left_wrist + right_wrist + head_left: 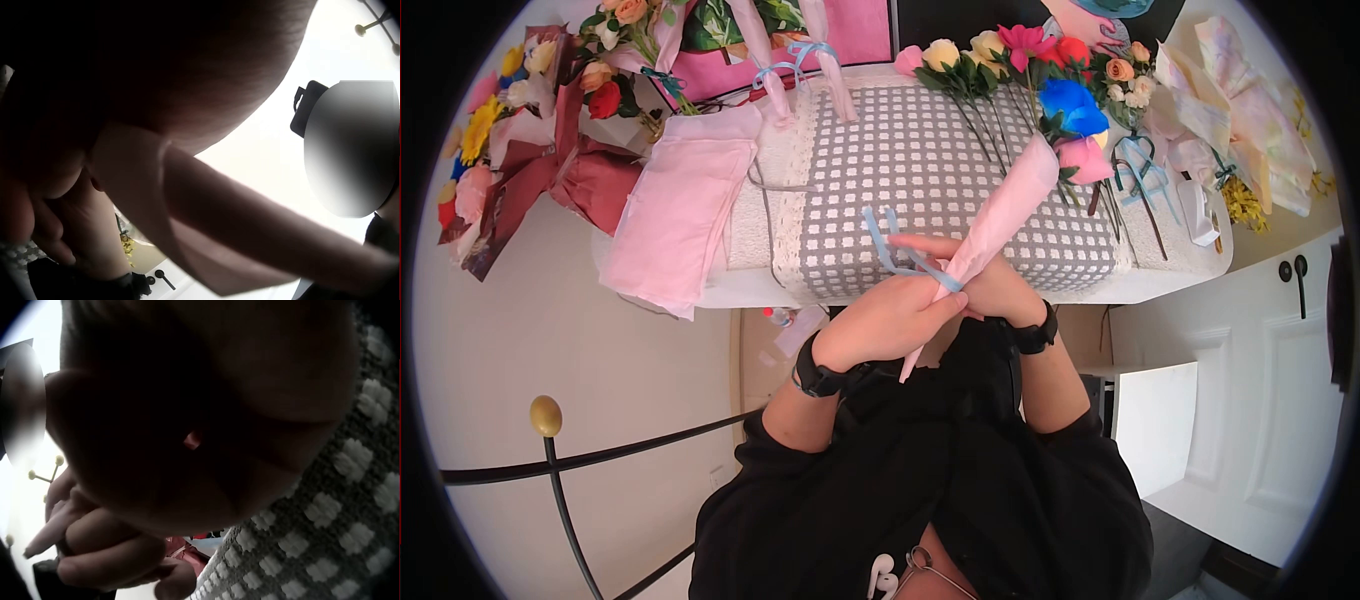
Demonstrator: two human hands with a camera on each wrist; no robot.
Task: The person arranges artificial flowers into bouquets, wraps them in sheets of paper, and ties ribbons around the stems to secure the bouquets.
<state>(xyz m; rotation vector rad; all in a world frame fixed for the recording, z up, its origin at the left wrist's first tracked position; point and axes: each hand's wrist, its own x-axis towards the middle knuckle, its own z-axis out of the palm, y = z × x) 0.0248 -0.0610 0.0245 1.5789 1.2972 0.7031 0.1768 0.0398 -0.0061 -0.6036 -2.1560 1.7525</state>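
A flower bundle wrapped in pink paper (1003, 210) slants up from the person's lap over the table's front edge. At its top are a blue rose (1074, 108) and a pink rose (1084, 160). Around its lower part runs a light blue ribbon (940, 276), loose ends standing up on the left. The left hand (885, 318) grips the narrow lower end, thumb across the paper. Behind the bundle, the right hand (1000, 287) curves round it beside the ribbon, one finger reaching left. In the left wrist view the paper tail (250, 219) sticks out below the left palm.
Pink paper sheets (685, 190) lie stacked at the table's left. Loose artificial flowers (990, 60) lie at the back right on the checked cloth (860, 180). Two pink-wrapped stems with blue bows (805, 50) lie behind. A dark red-wrapped bouquet (570, 160) stands far left.
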